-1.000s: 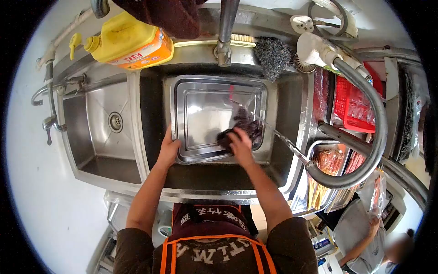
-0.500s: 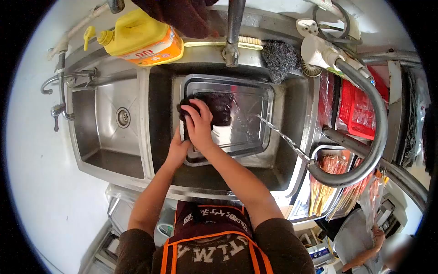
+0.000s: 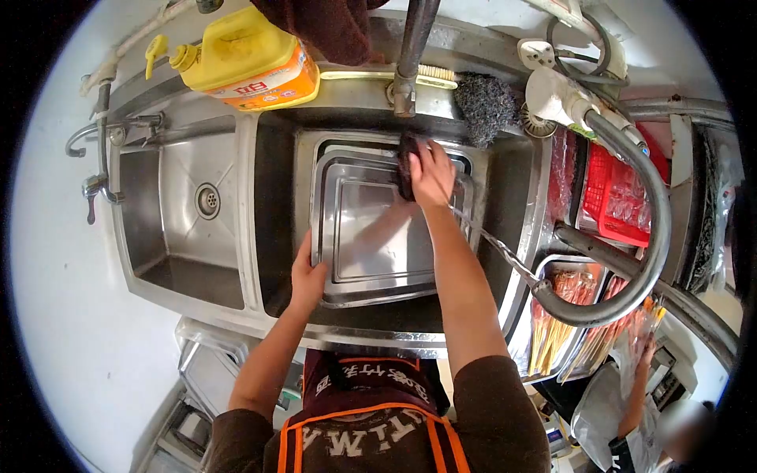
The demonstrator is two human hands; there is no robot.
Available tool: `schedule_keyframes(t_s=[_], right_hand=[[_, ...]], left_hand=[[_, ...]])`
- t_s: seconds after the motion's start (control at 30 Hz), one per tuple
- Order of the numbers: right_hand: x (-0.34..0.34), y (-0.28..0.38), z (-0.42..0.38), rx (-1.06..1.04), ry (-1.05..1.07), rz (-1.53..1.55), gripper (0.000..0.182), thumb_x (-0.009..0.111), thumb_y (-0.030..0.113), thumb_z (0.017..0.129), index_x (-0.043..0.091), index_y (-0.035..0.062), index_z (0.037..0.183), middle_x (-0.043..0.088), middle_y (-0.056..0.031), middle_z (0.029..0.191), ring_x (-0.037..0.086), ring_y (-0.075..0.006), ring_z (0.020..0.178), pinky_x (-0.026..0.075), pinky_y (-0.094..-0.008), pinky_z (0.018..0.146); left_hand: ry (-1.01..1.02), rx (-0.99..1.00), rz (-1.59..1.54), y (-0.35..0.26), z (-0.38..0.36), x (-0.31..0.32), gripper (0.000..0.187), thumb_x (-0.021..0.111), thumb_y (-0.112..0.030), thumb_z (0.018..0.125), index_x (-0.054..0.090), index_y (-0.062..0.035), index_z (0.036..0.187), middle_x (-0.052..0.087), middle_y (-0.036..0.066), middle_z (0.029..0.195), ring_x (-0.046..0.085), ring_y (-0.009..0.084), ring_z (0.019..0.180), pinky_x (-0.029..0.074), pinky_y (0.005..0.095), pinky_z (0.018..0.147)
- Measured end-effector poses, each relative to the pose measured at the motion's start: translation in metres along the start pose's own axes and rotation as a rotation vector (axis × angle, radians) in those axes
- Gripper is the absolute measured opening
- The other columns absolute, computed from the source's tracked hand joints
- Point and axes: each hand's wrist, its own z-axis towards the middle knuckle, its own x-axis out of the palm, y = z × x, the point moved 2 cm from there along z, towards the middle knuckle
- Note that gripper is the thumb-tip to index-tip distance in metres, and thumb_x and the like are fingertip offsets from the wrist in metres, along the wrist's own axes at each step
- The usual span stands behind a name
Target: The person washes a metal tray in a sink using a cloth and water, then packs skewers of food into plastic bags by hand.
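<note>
A rectangular metal tray [image 3: 378, 270] lies in the large sink basin, slightly skewed over another tray rim [image 3: 467, 158] beneath it. My left hand [image 3: 307, 276] grips its left edge, with the thumb on the rim and the fingers partly hidden. At the tray's far right part, my right hand [image 3: 432, 172] presses a dark scrubbing pad [image 3: 407, 165] against the metal. To the right of this hand, a stream of water [image 3: 497, 246] runs from the curved faucet [image 3: 572, 314] into the basin.
A yellow detergent jug [image 3: 252, 63], a long-handled brush [image 3: 434, 76] and a steel wool bundle [image 3: 485, 109] sit on the back ledge. The left basin [image 3: 206, 201] has a drain. Right are skewer trays [image 3: 561, 323], a red basket [image 3: 611, 189] and another person's arm [image 3: 637, 394].
My right hand has carried the pad from the tray's left end to its far right. The left hand has stayed at the left edge. The upper tray now sits askew.
</note>
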Motion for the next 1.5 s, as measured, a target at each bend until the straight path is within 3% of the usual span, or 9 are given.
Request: schedule_keyframes(t_s=[0.23,0.27,0.5,0.67,0.77,1.0,1.3,1.4,1.5], right_hand=[[-0.019,-0.064,-0.064,0.47,-0.027,-0.12,0.047,0.04,0.035,0.092,0.038,0.0082,0.129,0.047,-0.0226,0.121,0.047,-0.0422,0.106,0.041,-0.0483,0.086],[-0.021,-0.066,-0.071,0.724,0.099,-0.005,0.046,0.044,0.032,0.089,0.039,0.0071,0.128,0.045,-0.0248,0.121,0.048,-0.043,0.105,0.041,-0.0488,0.086],[0.014,0.019,-0.078,0.401,-0.189,0.079,0.029,0.057,0.012,0.069,0.06,0.0043,0.096,0.046,-0.0267,0.114,0.046,-0.0423,0.101,0.039,-0.0481,0.086],[-0.014,0.139,-0.098,0.16,0.172,0.452,0.028,0.061,0.016,0.067,0.063,0.0074,0.094,0.048,-0.0219,0.112,0.048,-0.0384,0.098,0.041,-0.0465,0.083],[-0.042,0.164,-0.13,0.171,0.364,0.461,0.032,0.062,0.018,0.069,0.063,0.009,0.1,0.046,-0.02,0.115,0.047,-0.0369,0.102,0.041,-0.0443,0.085],[-0.064,0.039,-0.189,0.154,0.462,0.143,0.039,0.062,0.022,0.065,0.062,0.0116,0.102,0.05,-0.0206,0.109,0.049,-0.0362,0.099,0.042,-0.0451,0.084],[-0.095,-0.061,-0.163,0.535,0.822,-0.337,0.039,0.058,0.012,0.077,0.055,0.0141,0.116,0.04,-0.0164,0.129,0.044,-0.0345,0.114,0.038,-0.0447,0.094],[-0.088,-0.058,-0.145,0.378,0.195,-0.009,0.036,0.055,0.024,0.085,0.053,0.0048,0.116,0.052,-0.0155,0.119,0.048,-0.0316,0.111,0.039,-0.0354,0.093],[-0.072,-0.055,-0.124,0.98,0.28,0.864,0.043,0.047,0.036,0.091,0.05,0.0026,0.119,0.054,-0.0099,0.116,0.049,-0.023,0.109,0.039,-0.0316,0.091]], left_hand=[[-0.003,-0.034,-0.075,0.005,-0.002,0.0,0.065,0.039,0.013,0.069,0.032,0.0044,0.134,0.043,0.014,0.131,0.041,0.0199,0.121,0.028,0.0273,0.101],[0.017,-0.011,-0.041,0.003,0.001,-0.001,0.065,0.039,0.014,0.069,0.032,0.0047,0.134,0.043,0.014,0.131,0.042,0.0199,0.121,0.028,0.0271,0.101],[0.056,-0.149,-0.126,-0.008,0.019,-0.007,0.061,0.045,-0.003,0.08,0.028,-0.0035,0.138,0.037,0.012,0.136,0.034,0.0205,0.126,0.023,0.0281,0.104],[-0.043,-0.175,-0.245,-0.027,0.035,0.008,0.051,0.041,-0.027,0.095,0.027,-0.0051,0.139,0.033,0.008,0.139,0.033,0.0169,0.126,0.023,0.0289,0.104],[-0.005,-0.127,-0.206,-0.021,0.046,0.002,0.049,0.043,-0.024,0.095,0.029,-0.0051,0.138,0.04,0.007,0.134,0.039,0.0161,0.12,0.028,0.0282,0.101],[-0.011,0.044,-0.014,-0.01,0.051,-0.003,0.044,0.045,-0.013,0.093,0.035,-0.0004,0.134,0.046,0.008,0.128,0.044,0.0151,0.114,0.033,0.0271,0.097],[-0.15,0.115,0.254,-0.062,0.026,-0.043,0.043,0.048,-0.016,0.092,0.039,0.0008,0.131,0.048,0.011,0.127,0.045,0.0168,0.115,0.033,0.0265,0.097],[-0.107,0.064,0.05,-0.089,0.017,-0.081,0.046,0.046,-0.019,0.094,0.034,-0.0007,0.134,0.048,0.01,0.126,0.046,0.0151,0.113,0.034,0.0263,0.096],[-0.088,0.074,-0.004,-0.09,0.017,-0.097,0.046,0.044,-0.019,0.094,0.032,-0.0014,0.135,0.049,0.009,0.124,0.046,0.0134,0.111,0.035,0.0258,0.095]])
